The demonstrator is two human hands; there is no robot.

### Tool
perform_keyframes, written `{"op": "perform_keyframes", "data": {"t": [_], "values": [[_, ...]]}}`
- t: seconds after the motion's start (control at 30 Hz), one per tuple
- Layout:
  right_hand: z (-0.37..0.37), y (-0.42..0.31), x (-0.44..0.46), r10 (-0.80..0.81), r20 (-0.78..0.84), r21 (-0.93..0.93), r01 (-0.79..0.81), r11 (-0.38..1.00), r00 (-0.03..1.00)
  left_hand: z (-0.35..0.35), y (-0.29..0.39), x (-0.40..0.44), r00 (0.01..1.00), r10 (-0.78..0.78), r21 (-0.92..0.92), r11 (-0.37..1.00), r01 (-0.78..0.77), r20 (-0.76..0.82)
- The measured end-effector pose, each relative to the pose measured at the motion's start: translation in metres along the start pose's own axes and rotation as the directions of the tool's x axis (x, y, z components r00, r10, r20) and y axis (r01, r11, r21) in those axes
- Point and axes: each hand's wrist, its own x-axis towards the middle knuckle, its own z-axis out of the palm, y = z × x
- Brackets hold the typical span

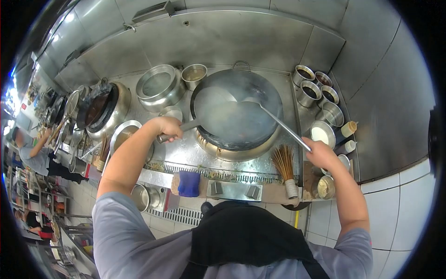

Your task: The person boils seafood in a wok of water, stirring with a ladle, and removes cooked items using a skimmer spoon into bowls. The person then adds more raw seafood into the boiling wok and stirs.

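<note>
A large dark wok [270,95] sits on the round stove burner, and steam blurs what is inside it. My left hand [166,127] is closed round a thick metal handle [189,125] at the wok's left rim. In my right hand [320,155] is the long handle of a ladle [287,129], which slants down to the left into the wok. Steam partly hides the ladle's bowl. Just left of the wok stand a lidded metal pot [158,86] and a small metal pot of liquid [194,74].
Sauce pots [309,93], a bowl of white contents [322,134] and squeeze bottles [348,129] line the right shelf. A bamboo brush [284,165] and a folded blue cloth [189,184] lie at the front edge. Another person [35,153] stands far left near a second wok [96,109].
</note>
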Motion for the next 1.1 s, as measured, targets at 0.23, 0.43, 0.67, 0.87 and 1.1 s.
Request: {"op": "perform_keyframes", "data": {"t": [0.23, 0.43, 0.67, 0.87, 1.1], "values": [[0.014, -0.012, -0.056, 0.148, 0.081, 0.386, -0.168, 0.907, 0.986, 0.06, 0.004, 0.012, 0.978, 0.11, -0.434, 0.901, -0.022, 0.179], [0.052, -0.031, -0.073, 0.244, 0.017, 0.524, -0.217, 0.824, 0.97, 0.093, 0.016, 0.02, 0.96, 0.171, -0.625, 0.781, 0.005, 0.222], [0.072, -0.061, -0.054, 0.183, -0.029, 0.691, -0.113, 0.714, 0.983, 0.115, 0.031, 0.03, 0.965, 0.199, -0.671, 0.741, -0.033, 0.173], [0.039, -0.062, -0.049, 0.23, -0.049, 0.524, -0.171, 0.835, 0.972, 0.1, 0.012, 0.04, 0.984, 0.148, -0.446, 0.877, -0.177, -0.1], [0.047, -0.047, -0.048, 0.29, -0.065, 0.461, -0.229, 0.857, 0.955, 0.062, 0.008, 0.014, 0.968, 0.171, -0.1, 0.976, -0.192, -0.185]]}}
